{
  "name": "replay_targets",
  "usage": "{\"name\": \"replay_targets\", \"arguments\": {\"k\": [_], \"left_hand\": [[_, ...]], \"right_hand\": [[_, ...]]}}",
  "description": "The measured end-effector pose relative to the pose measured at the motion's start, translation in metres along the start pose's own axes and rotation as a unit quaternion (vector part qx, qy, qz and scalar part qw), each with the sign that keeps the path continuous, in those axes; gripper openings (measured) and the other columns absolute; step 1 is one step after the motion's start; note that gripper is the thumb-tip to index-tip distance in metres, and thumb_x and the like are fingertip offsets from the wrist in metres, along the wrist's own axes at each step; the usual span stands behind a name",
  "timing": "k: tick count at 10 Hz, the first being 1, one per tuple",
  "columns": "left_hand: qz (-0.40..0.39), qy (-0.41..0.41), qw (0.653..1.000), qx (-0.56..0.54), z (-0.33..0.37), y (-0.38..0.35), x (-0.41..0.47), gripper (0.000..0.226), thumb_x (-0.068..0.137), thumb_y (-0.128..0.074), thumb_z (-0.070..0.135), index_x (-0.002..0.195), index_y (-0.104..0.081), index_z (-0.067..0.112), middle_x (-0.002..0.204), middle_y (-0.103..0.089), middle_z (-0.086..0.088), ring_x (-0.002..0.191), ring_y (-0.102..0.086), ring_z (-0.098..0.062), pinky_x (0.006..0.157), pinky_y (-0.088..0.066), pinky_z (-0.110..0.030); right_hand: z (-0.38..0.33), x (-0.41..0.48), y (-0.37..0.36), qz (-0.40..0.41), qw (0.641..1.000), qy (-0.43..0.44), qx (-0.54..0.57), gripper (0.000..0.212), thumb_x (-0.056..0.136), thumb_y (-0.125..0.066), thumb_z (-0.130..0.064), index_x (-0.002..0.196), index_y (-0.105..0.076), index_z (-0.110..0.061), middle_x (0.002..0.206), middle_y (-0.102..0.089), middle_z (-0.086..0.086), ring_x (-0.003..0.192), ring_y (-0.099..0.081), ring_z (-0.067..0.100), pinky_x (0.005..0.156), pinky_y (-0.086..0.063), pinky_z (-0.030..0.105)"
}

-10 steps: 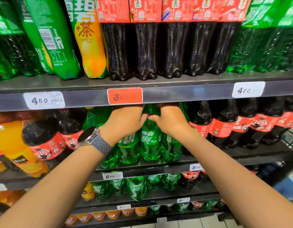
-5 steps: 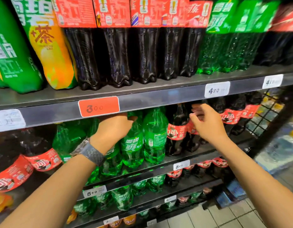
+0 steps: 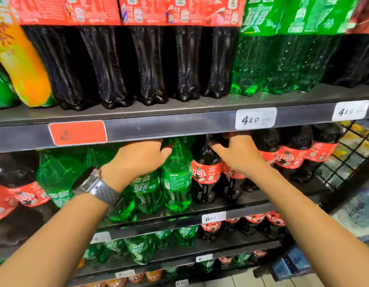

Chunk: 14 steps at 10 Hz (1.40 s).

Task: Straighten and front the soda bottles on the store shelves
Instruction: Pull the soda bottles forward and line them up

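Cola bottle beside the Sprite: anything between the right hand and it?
Nothing visible. The right hand is at the neck of the cola bottle, just under the upper shelf. The Sprite bottle stands beside it on the left, not between.

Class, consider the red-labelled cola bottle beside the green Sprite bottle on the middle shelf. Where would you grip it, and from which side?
Grip the cola bottle by its narrow neck, coming from the front under the shelf edge. The green Sprite bottle and another cola crowd both sides, so the body is probably hard to encircle.
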<state>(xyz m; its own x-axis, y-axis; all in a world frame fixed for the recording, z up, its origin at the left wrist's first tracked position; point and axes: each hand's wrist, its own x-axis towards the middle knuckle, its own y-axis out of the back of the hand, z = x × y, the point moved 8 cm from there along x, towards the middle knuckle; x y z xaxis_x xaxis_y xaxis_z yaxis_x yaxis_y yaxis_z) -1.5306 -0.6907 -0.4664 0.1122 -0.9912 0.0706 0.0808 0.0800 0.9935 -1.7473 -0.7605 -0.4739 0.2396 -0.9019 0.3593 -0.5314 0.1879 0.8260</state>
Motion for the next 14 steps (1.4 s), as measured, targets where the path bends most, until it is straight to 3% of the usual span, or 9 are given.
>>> {"name": "replay_targets", "arguments": {"k": [1, 3, 5, 7, 9, 10, 11, 12, 14], "left_hand": [[-0.048, 0.028, 0.998, 0.006, 0.011, -0.004, 0.003, 0.038, 0.098, -0.033, 0.053, 0.096, -0.049, 0.018, 0.125, -0.06, -0.014, 0.102, -0.057, -0.029, 0.075, -0.034, -0.032], [-0.079, 0.109, 0.991, -0.002, 0.008, -0.006, 0.003, 0.043, 0.101, -0.029, 0.037, 0.125, -0.053, 0.01, 0.129, -0.056, -0.02, 0.106, -0.055, -0.031, 0.074, -0.028, -0.029], [-0.022, 0.111, 0.992, -0.047, 0.009, -0.001, 0.008, 0.044, 0.099, -0.04, 0.036, 0.14, -0.047, 0.021, 0.141, -0.051, -0.011, 0.121, -0.052, -0.028, 0.096, -0.04, -0.029], [0.007, 0.096, 0.994, -0.049, 0.008, -0.007, 0.018, 0.059, 0.092, -0.033, 0.063, 0.14, -0.045, 0.03, 0.144, -0.049, -0.002, 0.129, -0.047, -0.025, 0.107, -0.037, -0.039], [0.07, 0.089, 0.993, -0.043, 0.016, -0.006, 0.017, 0.053, 0.095, -0.036, 0.059, 0.131, -0.055, 0.024, 0.136, -0.056, -0.002, 0.125, -0.051, -0.025, 0.106, -0.039, -0.041], [0.034, 0.065, 0.995, -0.069, 0.017, -0.008, 0.019, 0.078, 0.083, -0.028, 0.078, 0.14, -0.046, 0.028, 0.143, -0.049, 0.002, 0.131, -0.045, -0.022, 0.111, -0.033, -0.039], [-0.041, 0.119, 0.987, -0.105, 0.004, -0.015, 0.017, 0.083, 0.079, -0.03, 0.083, 0.137, -0.046, 0.026, 0.111, -0.066, -0.004, 0.094, -0.063, -0.02, 0.082, -0.043, -0.03], [-0.046, 0.136, 0.988, -0.062, 0.002, -0.015, 0.016, 0.073, 0.085, -0.032, 0.075, 0.132, -0.051, 0.021, 0.116, -0.056, 0.003, 0.067, -0.057, -0.014, 0.059, -0.035, -0.03], [0.056, 0.129, 0.987, -0.075, 0.006, -0.011, 0.016, 0.071, 0.084, -0.037, 0.075, 0.133, -0.051, 0.025, 0.121, -0.065, -0.005, 0.108, -0.06, -0.026, 0.086, -0.046, -0.034]], "right_hand": [[0.003, 0.011, -0.012, -0.089, 0.994, 0.007, -0.06, 0.061, 0.088, -0.047, -0.059, 0.121, -0.058, -0.009, 0.117, -0.063, 0.019, 0.106, -0.058, 0.036, 0.084, -0.045, 0.034], [0.012, 0.02, -0.027, -0.175, 0.984, -0.006, -0.033, 0.085, 0.079, -0.03, -0.083, 0.126, -0.052, -0.016, 0.127, -0.059, 0.014, 0.111, -0.055, 0.032, 0.078, -0.035, 0.033], [-0.007, 0.031, -0.019, -0.157, 0.982, 0.044, 0.095, 0.074, 0.084, -0.042, -0.071, 0.147, -0.03, -0.035, 0.157, -0.023, -0.008, 0.144, -0.019, 0.02, 0.117, -0.015, 0.041], [-0.01, 0.031, -0.012, -0.125, 0.981, 0.027, 0.147, 0.075, 0.08, -0.052, -0.069, 0.145, -0.031, -0.037, 0.156, -0.025, -0.009, 0.143, -0.02, 0.021, 0.117, -0.015, 0.045], [-0.006, 0.03, -0.016, -0.111, 0.982, -0.006, 0.154, 0.07, 0.081, -0.052, -0.067, 0.142, -0.035, -0.036, 0.153, -0.03, -0.006, 0.14, -0.026, 0.024, 0.115, -0.019, 0.042], [-0.009, 0.033, -0.017, -0.116, 0.985, 0.0, 0.128, 0.068, 0.083, -0.05, -0.066, 0.141, -0.037, -0.034, 0.152, -0.033, -0.005, 0.139, -0.028, 0.026, 0.114, -0.021, 0.047], [-0.012, 0.033, -0.017, -0.121, 0.979, 0.014, 0.162, 0.057, 0.087, -0.053, -0.059, 0.137, -0.042, -0.034, 0.149, -0.038, -0.006, 0.137, -0.032, 0.024, 0.114, -0.022, 0.04], [-0.003, 0.03, -0.029, -0.208, 0.974, 0.002, 0.089, 0.049, 0.093, -0.046, -0.055, 0.135, -0.047, -0.029, 0.146, -0.043, -0.001, 0.132, -0.039, 0.024, 0.111, -0.029, 0.039], [-0.006, 0.027, -0.025, -0.272, 0.961, 0.016, 0.048, 0.055, 0.095, -0.033, -0.058, 0.14, -0.042, -0.028, 0.15, -0.038, 0.0, 0.135, -0.035, 0.025, 0.112, -0.027, 0.041]]}}
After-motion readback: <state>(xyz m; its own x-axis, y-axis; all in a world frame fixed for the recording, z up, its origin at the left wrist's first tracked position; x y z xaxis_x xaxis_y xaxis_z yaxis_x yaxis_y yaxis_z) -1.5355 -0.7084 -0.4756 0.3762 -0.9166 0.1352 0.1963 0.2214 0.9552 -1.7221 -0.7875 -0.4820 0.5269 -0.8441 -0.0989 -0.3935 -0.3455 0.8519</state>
